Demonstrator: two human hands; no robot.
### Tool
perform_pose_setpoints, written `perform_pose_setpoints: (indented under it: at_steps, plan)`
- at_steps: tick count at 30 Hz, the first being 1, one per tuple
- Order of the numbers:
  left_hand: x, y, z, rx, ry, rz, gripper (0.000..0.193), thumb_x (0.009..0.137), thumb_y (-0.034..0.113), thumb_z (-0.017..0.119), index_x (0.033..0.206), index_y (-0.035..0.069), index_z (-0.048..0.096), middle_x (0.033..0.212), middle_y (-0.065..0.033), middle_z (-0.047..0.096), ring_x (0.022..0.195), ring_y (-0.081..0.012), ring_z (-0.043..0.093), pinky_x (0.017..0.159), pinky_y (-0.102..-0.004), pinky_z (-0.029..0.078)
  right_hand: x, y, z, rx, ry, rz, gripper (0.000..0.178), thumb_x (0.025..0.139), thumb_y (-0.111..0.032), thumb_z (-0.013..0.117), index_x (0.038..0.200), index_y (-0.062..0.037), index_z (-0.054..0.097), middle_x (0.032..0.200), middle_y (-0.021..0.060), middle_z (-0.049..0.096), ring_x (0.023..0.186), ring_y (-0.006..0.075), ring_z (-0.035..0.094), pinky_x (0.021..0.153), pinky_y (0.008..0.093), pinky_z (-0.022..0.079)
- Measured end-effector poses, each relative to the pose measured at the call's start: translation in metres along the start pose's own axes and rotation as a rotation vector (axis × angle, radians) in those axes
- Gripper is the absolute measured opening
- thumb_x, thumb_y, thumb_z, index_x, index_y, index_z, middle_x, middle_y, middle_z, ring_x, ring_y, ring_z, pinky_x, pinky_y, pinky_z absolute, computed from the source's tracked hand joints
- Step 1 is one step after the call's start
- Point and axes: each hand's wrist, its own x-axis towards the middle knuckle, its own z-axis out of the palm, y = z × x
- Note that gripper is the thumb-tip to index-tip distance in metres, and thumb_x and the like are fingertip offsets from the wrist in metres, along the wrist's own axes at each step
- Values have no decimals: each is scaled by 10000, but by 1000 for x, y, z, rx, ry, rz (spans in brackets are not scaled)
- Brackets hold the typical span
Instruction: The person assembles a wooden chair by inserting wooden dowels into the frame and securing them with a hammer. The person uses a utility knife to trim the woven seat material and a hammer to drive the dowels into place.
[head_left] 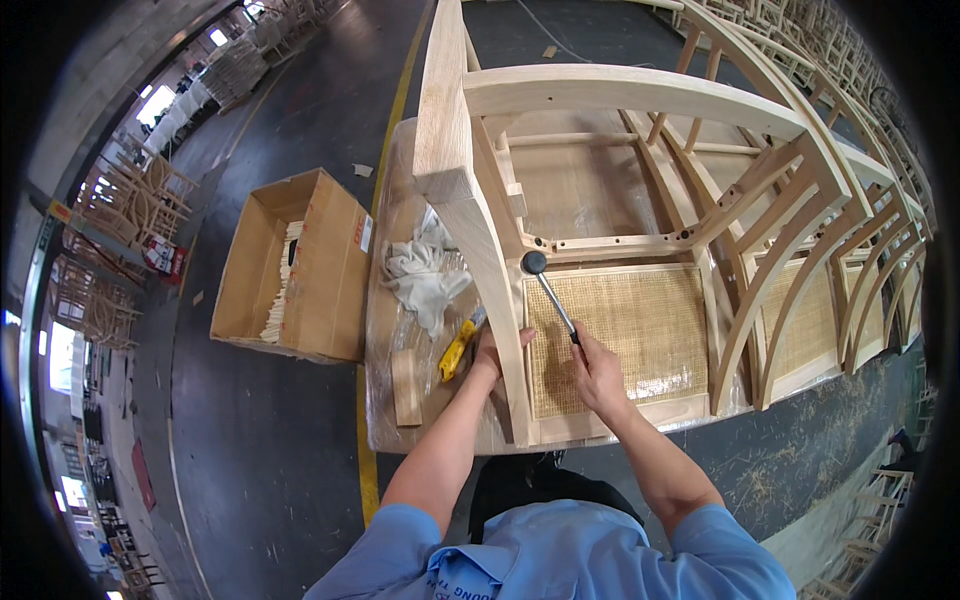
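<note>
My right hand point(598, 375) grips the black handle of a mallet point(548, 290) with a metal shaft and a round black head. The head is up near the inner corner of a pale, unfinished wooden chair frame point(490, 255); whether it touches the wood I cannot tell. My left hand point(488, 352) is wrapped round the chair's curved left member, which partly hides it; fingertips show on the inner side. Between the members lies a woven cane panel point(620, 340) set in a wooden border. Just left of my left hand lies a yellow tool point(458, 350), its kind unclear.
The chair rests on a plastic-covered bench point(385, 400). A crumpled whitish cloth point(425, 270) and a small wood block point(406, 387) lie there. An open cardboard box point(340, 270) holding pale wooden pieces stands left. More chair frames point(800, 290) line up at right.
</note>
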Motion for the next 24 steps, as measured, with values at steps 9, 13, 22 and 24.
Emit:
perform_pose_setpoints:
  at_steps: [9,13,22,24]
  plan:
    - [-11,7,5,90,59,71,434,863,186,865,1221,-23,736,1094,-99,786,948,-169,731,877,-338,590,-2,5,4,-51,3,-59,457,1052,-71,569,1507,-29,540,1035,272,701,910,437,705,799,472,554]
    - [-7,7,4,14,38,58,447,858,180,872,1233,-18,728,1095,-87,782,958,-165,726,879,-332,588,1,8,7,-120,-51,-40,463,1049,-82,576,1507,-20,539,1026,275,702,896,440,703,786,474,551]
    - [-12,4,1,11,-62,-26,535,855,174,890,1308,-8,671,1169,-77,740,1012,-183,700,892,-358,580,-16,10,2,-62,-36,0,443,1033,-96,606,1471,-44,564,945,243,693,818,442,684,749,493,556]
    - [-15,4,1,14,-6,-23,458,852,179,878,1238,15,696,1049,-45,738,937,-163,683,856,-352,569,-23,5,4,-32,14,-77,434,1044,-85,592,1475,-41,571,961,241,687,820,413,681,744,468,547]
